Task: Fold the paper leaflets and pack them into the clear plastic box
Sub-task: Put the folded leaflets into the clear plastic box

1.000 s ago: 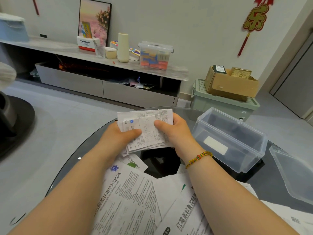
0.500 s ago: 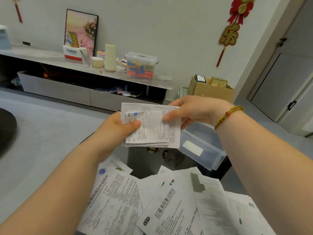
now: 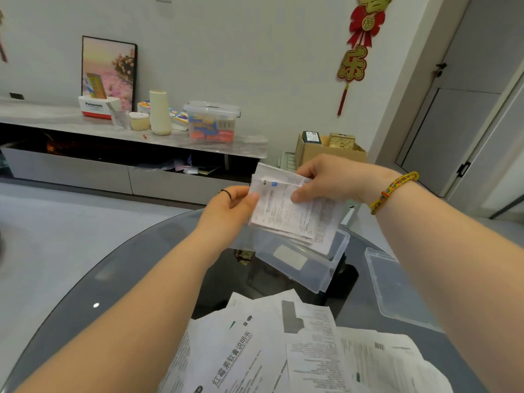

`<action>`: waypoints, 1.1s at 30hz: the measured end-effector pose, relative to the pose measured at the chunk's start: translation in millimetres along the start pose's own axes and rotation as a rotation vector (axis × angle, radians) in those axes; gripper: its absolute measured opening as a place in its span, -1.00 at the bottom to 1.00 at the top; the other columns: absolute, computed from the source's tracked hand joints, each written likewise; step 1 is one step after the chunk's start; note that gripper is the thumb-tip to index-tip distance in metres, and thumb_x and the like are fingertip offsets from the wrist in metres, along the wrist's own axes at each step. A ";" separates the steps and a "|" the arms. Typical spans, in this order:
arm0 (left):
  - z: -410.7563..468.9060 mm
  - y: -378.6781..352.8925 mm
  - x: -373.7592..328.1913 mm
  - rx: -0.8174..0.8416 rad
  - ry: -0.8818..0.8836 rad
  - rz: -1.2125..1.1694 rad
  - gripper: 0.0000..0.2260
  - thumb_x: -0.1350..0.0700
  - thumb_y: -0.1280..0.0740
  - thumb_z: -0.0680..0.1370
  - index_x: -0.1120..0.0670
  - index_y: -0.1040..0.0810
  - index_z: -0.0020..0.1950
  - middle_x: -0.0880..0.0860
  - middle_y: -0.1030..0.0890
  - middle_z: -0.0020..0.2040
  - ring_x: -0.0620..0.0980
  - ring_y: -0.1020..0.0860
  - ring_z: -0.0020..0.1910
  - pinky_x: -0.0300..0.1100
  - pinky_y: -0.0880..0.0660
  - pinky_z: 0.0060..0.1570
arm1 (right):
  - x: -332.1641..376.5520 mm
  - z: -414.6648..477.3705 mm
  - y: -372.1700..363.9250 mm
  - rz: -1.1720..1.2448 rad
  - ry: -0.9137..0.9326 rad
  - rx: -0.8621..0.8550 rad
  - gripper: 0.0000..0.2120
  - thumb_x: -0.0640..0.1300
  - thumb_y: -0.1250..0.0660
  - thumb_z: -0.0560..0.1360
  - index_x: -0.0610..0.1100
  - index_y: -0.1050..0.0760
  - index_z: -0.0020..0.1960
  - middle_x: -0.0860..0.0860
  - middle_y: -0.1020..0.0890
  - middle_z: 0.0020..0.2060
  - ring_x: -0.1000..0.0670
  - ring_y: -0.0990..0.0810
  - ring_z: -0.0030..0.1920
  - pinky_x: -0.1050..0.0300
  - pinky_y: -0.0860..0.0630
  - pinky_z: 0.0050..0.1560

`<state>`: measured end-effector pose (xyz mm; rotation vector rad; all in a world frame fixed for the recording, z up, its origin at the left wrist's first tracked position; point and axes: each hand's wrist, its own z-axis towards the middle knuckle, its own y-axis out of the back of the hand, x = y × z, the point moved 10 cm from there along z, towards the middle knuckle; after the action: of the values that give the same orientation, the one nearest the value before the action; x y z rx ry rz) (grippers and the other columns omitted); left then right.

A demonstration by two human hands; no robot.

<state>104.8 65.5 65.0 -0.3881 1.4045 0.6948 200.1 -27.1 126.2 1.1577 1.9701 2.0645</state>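
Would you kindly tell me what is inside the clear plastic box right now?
Through the front wall of the clear plastic box nothing shows inside. The folded leaflets, pinched by the left hand and right hand, cover the opening, so its far part is hidden.

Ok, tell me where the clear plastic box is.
The clear plastic box sits on the glass table, right of centre in the head view, below the folded leaflets held by the left hand and right hand; a lid lies to its right.
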 end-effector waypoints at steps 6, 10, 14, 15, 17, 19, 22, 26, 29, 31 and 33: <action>10.7 -15.4 33.7 -0.046 0.091 0.185 -0.62 0.08 -0.08 0.61 0.05 -0.22 0.44 0.01 -0.32 0.41 0.00 -0.31 0.37 -0.16 -0.26 0.27 | -32.4 5.1 22.1 -0.074 -0.052 -0.221 -0.86 -0.21 -0.29 0.48 -0.12 -0.56 0.02 -0.02 -0.55 -0.21 0.04 -0.49 -0.27 0.35 -0.41 -0.36; 18.8 -31.7 49.8 -0.007 0.158 0.249 -0.60 0.08 -0.06 0.62 0.08 -0.18 0.46 0.05 -0.29 0.44 0.04 -0.28 0.40 -0.11 -0.22 0.33 | -47.4 15.0 0.4 -0.136 -0.090 -0.194 -0.92 -0.20 -0.27 0.49 -0.07 -0.52 -0.06 -0.03 -0.51 -0.33 0.01 -0.42 -0.36 0.23 -0.34 -0.43; 23.5 -37.4 61.1 -0.007 0.183 0.229 -0.71 0.11 -0.08 0.61 0.14 -0.44 0.28 0.12 -0.51 0.19 0.11 -0.46 0.16 -0.12 -0.37 0.19 | -64.2 23.6 -18.1 -0.160 -0.151 -0.129 -0.81 -0.21 -0.25 0.50 -0.21 -0.55 0.07 -0.09 -0.51 -0.20 0.05 -0.38 -0.38 0.25 -0.29 -0.43; 23.4 -38.4 61.4 -0.004 0.182 0.222 -0.77 0.13 -0.08 0.61 0.11 -0.51 0.11 0.11 -0.52 0.04 0.10 -0.47 0.02 -0.17 -0.38 0.08 | -67.3 23.3 -20.2 -0.157 -0.169 -0.114 -0.80 -0.21 -0.25 0.50 -0.21 -0.55 0.08 -0.09 -0.51 -0.20 0.03 -0.40 -0.35 0.26 -0.29 -0.42; 25.8 -38.4 62.3 -0.006 0.168 0.226 -0.76 0.15 -0.09 0.60 0.03 -0.43 -0.24 0.12 -0.47 -0.11 0.05 -0.41 -0.13 -0.18 -0.34 -0.06 | -72.0 23.8 -25.9 -0.138 -0.195 -0.074 -0.79 -0.21 -0.25 0.50 -0.21 -0.55 0.09 -0.11 -0.53 -0.17 0.01 -0.43 -0.27 0.28 -0.32 -0.41; 27.6 -37.9 65.3 -0.006 0.171 0.221 -0.72 0.15 -0.10 0.60 0.00 -0.34 -0.32 0.12 -0.44 -0.16 0.04 -0.39 -0.15 -0.17 -0.34 -0.11 | -73.9 24.9 -33.1 -0.123 -0.208 -0.029 -0.78 -0.21 -0.25 0.49 -0.20 -0.55 0.11 -0.17 -0.61 -0.06 0.00 -0.46 -0.18 0.28 -0.35 -0.37; 28.9 -37.4 70.6 -0.002 0.187 0.213 -0.67 0.13 -0.11 0.60 -0.01 -0.29 -0.38 0.12 -0.42 -0.19 0.04 -0.36 -0.17 -0.18 -0.32 -0.16 | -80.3 26.0 -45.6 -0.112 -0.249 0.035 -0.76 -0.19 -0.27 0.49 -0.20 -0.55 0.13 -0.18 -0.61 0.08 -0.03 -0.50 -0.13 0.18 -0.44 -0.23; 30.2 -37.2 72.3 -0.004 0.195 0.203 -0.67 0.12 -0.12 0.59 0.00 -0.29 -0.38 0.10 -0.43 -0.24 0.04 -0.36 -0.17 -0.18 -0.32 -0.11 | -91.5 24.4 -63.8 -0.075 -0.307 0.093 -0.76 -0.17 -0.29 0.49 -0.21 -0.53 0.13 -0.16 -0.60 0.10 -0.08 -0.55 -0.03 0.09 -0.48 0.09; 30.2 -38.2 71.4 0.008 0.193 0.211 -0.67 0.11 -0.11 0.60 0.00 -0.29 -0.39 0.05 -0.42 -0.29 0.04 -0.36 -0.17 -0.16 -0.31 -0.12 | -95.1 25.5 -74.0 -0.110 -0.329 0.137 -0.74 -0.15 -0.28 0.49 -0.19 -0.52 0.15 -0.14 -0.58 0.13 -0.07 -0.53 0.02 0.08 -0.44 0.14; 30.3 -39.0 70.0 0.014 0.178 0.219 -0.67 0.11 -0.11 0.60 0.00 -0.28 -0.39 0.09 -0.42 -0.23 0.04 -0.36 -0.17 -0.17 -0.32 -0.16 | -94.5 27.2 -76.9 -0.134 -0.334 0.168 -0.73 -0.14 -0.27 0.50 -0.20 -0.50 0.17 -0.14 -0.57 0.15 -0.09 -0.54 0.09 0.07 -0.43 0.17; 31.0 -38.6 70.1 0.014 0.173 0.222 -0.67 0.11 -0.11 0.60 0.00 -0.27 -0.39 0.05 -0.41 -0.28 0.04 -0.36 -0.17 -0.19 -0.31 -0.28 | -93.5 29.1 -78.5 -0.223 -0.335 0.197 -0.69 -0.13 -0.24 0.52 -0.22 -0.46 0.22 -0.13 -0.54 0.18 -0.11 -0.51 0.18 0.07 -0.42 0.18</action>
<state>154.7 71.0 -4.7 -0.2886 1.6316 0.8468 248.4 -37.5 10.8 1.1625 2.0560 1.4890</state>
